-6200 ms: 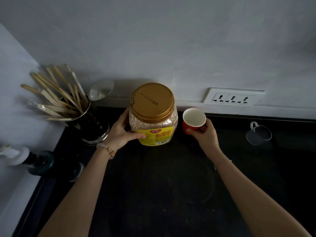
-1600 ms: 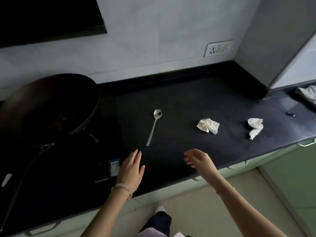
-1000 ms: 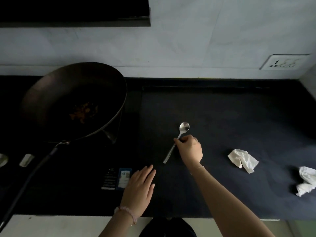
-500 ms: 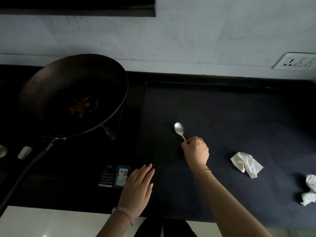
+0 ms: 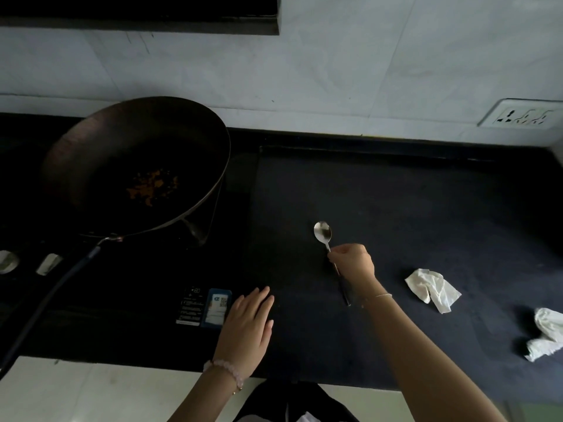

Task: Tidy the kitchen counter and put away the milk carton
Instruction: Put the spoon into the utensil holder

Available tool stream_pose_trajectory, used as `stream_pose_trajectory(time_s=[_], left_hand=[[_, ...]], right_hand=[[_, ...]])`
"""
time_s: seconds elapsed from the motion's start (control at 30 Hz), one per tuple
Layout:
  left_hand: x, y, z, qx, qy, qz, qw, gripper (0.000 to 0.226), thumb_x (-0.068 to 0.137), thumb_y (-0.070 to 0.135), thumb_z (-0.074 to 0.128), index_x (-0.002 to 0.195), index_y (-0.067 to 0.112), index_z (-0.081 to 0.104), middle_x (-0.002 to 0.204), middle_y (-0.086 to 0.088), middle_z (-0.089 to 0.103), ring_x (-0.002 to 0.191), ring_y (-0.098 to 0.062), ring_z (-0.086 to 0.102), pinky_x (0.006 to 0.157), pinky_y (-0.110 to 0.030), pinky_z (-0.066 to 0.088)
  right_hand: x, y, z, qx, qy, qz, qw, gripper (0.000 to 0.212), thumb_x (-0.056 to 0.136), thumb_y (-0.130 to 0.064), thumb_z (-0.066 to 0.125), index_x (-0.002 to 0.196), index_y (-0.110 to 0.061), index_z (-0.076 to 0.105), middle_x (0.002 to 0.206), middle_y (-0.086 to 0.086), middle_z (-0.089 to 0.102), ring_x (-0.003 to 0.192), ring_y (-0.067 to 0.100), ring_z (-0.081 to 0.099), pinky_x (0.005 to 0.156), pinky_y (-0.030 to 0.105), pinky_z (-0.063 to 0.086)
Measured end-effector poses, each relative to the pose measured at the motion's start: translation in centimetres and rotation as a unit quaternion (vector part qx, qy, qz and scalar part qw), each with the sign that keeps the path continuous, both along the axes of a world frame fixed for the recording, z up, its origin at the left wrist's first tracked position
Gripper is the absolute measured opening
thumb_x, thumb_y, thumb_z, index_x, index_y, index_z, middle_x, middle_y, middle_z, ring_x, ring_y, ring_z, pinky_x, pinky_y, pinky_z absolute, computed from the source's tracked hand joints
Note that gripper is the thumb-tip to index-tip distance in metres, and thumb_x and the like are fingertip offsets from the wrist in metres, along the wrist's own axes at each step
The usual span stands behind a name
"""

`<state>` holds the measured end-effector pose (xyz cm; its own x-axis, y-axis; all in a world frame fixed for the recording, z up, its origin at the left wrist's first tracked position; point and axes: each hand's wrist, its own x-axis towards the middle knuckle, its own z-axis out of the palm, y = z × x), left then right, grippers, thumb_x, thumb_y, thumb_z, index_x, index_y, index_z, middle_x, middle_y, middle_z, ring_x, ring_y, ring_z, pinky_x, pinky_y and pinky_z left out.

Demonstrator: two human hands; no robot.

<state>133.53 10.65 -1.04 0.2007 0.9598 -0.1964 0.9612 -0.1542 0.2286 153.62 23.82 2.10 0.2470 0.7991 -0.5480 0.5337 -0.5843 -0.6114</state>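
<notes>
Two hands work over the dark desk (image 5: pixel 426 208). No milk carton is visible, so that part of the task is judged outstanding. At far left a wide pan (image 5: pixel 91 153) sits on the hob, apparently tilted, and its long handle (image 5: pixel 61 284) runs toward the front edge. The pan contains only a small patch of orange-brown food scraps (image 5: pixel 152 187). Hazard: an arm catching the handle could tip the pan. Next, the left hand (image 5: pixel 248 324) lies flat on the desk with its fingers (image 5: pixel 262 295) straight and close together, holding nothing. To its right, the right hand (image 5: pixel 353 264) pinches the spoon (image 5: pixel 323 233) just below the bowl, fingers (image 5: pixel 335 255) curled round the thin handle. Hazard: a smooth, narrow handle in a pinch hold may rotate or slip and drop. Further right, one crumpled tissue (image 5: pixel 431 289) and a second tissue (image 5: pixel 545 333) lie apart from the spoon. Being light, they could be brushed off the edge.
</notes>
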Motion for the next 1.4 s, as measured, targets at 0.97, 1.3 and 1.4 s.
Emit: stream_pose_trajectory(time_s=[0.97, 1.3, 1.4], left_hand=[[4.5, -20.2, -0.4, 0.003, -0.329, 0.511, 0.794, 0.016, 0.091, 0.018, 0.047, 0.092, 0.022, 0.062, 0.089, 0.001, 0.069, 0.088, -0.019, 0.067, 0.082, -0.034, 0.052], [13.5, -43.5, -8.1, -0.122, -0.453, 0.801, 0.372, 0.015, 0.092, 0.008, 0.043, 0.089, 0.003, 0.057, 0.077, -0.011, 0.06, 0.064, -0.022, 0.054, 0.054, -0.022, 0.036], [15.8, -47.2, -9.8, -0.142, -0.423, 0.831, 0.331, 0.019, 0.087, 0.011, 0.05, 0.07, 0.011, 0.058, 0.086, -0.015, 0.061, 0.078, -0.02, 0.053, 0.062, -0.024, 0.038]], right_hand=[[-0.9, -15.6, 2.5, -0.058, 0.269, 0.225, 0.935, 0.01, 0.087, -0.012, 0.058, 0.085, -0.01, 0.067, 0.072, 0.01, 0.053, 0.066, 0.018, 0.048, 0.064, 0.027, 0.045], [-6.4, -24.8, 0.7, -0.148, 0.234, 0.443, 0.852, 0.005, 0.087, -0.008, 0.059, 0.085, -0.008, 0.064, 0.06, 0.0, 0.056, 0.047, 0.005, 0.053, 0.047, 0.016, 0.042], [-9.1, -26.9, -0.2, -0.163, 0.214, 0.484, 0.833, 0.008, 0.088, -0.01, 0.059, 0.083, -0.012, 0.064, 0.072, 0.004, 0.06, 0.061, 0.01, 0.057, 0.059, 0.019, 0.047]])
